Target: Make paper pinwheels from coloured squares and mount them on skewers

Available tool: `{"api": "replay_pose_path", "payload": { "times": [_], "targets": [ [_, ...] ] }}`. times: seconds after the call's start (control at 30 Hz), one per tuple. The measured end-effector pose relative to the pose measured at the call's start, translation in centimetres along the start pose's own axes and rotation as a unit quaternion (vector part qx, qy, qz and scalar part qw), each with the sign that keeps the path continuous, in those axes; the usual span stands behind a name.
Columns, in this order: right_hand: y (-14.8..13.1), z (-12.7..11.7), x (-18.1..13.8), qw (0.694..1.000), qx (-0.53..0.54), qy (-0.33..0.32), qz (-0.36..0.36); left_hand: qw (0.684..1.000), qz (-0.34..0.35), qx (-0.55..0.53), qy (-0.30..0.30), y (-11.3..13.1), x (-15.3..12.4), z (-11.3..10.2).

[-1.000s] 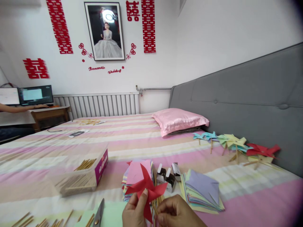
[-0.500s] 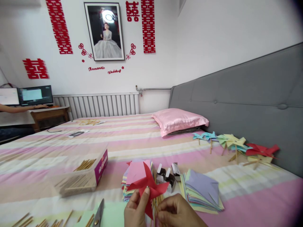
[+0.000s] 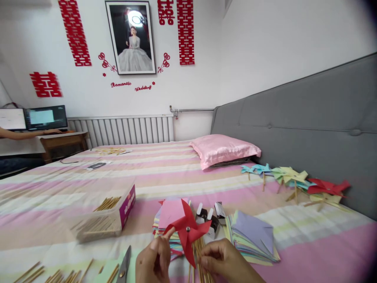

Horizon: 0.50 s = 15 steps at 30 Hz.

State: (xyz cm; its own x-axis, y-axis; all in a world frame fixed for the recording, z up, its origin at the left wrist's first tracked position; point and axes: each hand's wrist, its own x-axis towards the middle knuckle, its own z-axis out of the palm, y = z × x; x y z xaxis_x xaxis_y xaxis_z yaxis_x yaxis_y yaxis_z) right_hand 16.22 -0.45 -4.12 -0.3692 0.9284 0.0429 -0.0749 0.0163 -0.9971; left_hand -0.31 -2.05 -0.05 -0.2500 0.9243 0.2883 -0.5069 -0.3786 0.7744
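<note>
A red paper pinwheel (image 3: 193, 232) with a silver pin at its centre stands upright in front of me. My right hand (image 3: 222, 257) is closed at its stick, just below the blades; the grip itself is partly hidden. My left hand (image 3: 154, 257) has its index finger stretched out to the pinwheel's left blade, the other fingers loosely curled with nothing visible in them. Behind the pinwheel lies a stack of coloured paper (image 3: 171, 214) with a pink sheet on top. Several thin wooden sticks (image 3: 203, 271) lie under the pinwheel, between my hands.
Left stands a clear box of sticks (image 3: 100, 224); scissors (image 3: 125, 263) and loose sticks (image 3: 63, 277) lie in front. Small boxes (image 3: 212, 220) and cut paper (image 3: 253, 234) are at right. Finished pinwheels (image 3: 288, 175) rest by the headboard. A person's arm (image 3: 26, 135) reaches across a desk.
My left hand has let go of the pinwheel's centre and moved left, its index finger now out at a blade. The pinwheel has turned, showing its pin. My right hand stays at the stick.
</note>
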Motion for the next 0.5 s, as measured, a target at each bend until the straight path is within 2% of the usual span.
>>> {"api": "replay_pose_path", "payload": {
  "times": [0.27,0.5],
  "targets": [
    [0.23,0.19,-0.26,0.999,-0.023,-0.004,0.023,0.996,-0.034,0.085,0.003,-0.20,-0.39,0.31],
    [0.21,0.25,-0.42,0.998,0.004,-0.033,0.049,0.996,-0.065,0.052,0.011,-0.12,-0.28,0.39]
  ]
}}
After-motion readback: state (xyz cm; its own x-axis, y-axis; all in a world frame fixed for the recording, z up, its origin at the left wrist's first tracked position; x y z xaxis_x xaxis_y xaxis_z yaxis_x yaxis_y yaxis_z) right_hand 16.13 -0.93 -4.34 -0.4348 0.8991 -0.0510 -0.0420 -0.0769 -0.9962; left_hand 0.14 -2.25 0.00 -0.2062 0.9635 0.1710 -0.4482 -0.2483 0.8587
